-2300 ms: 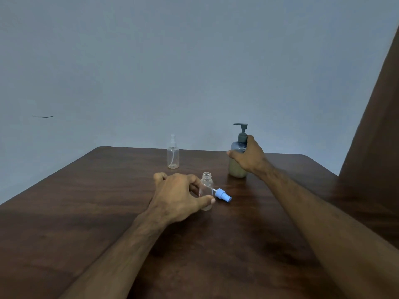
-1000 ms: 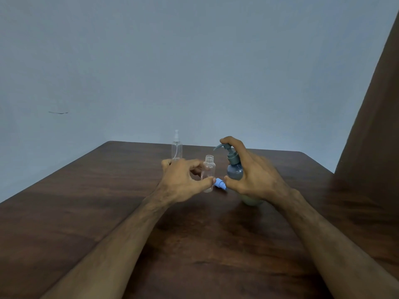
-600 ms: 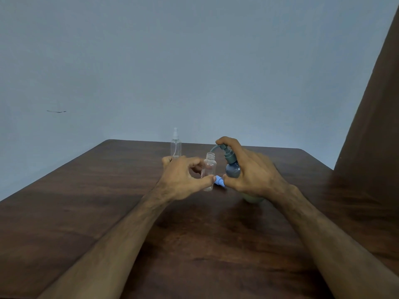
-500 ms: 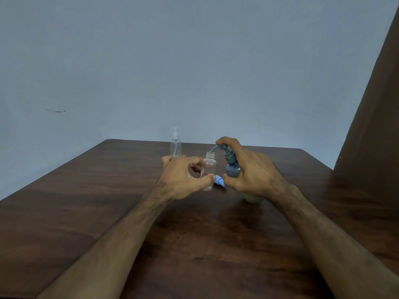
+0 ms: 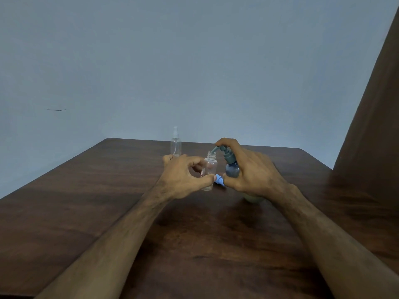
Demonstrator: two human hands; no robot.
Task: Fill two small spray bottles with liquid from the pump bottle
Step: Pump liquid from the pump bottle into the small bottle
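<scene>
My left hand [image 5: 183, 176] grips a small clear spray bottle [image 5: 210, 167] that stands uncapped on the brown table [image 5: 86, 201]. Its blue spray cap [image 5: 219, 181] lies on the table between my hands. My right hand [image 5: 250, 171] holds the grey-topped pump bottle [image 5: 232, 168], tilted left, with the forefinger on the pump head and the spout over the small bottle's open neck. A second clear spray bottle [image 5: 175, 143], capped, stands upright farther back.
A pale blue wall rises behind the table's far edge. A dark brown curtain or panel [image 5: 371, 126] fills the right side, close to the table's right corner.
My right hand carried the pump bottle from the back of the table to beside the small bottle and tilted its spout over the open neck. In the last half second little has moved.
</scene>
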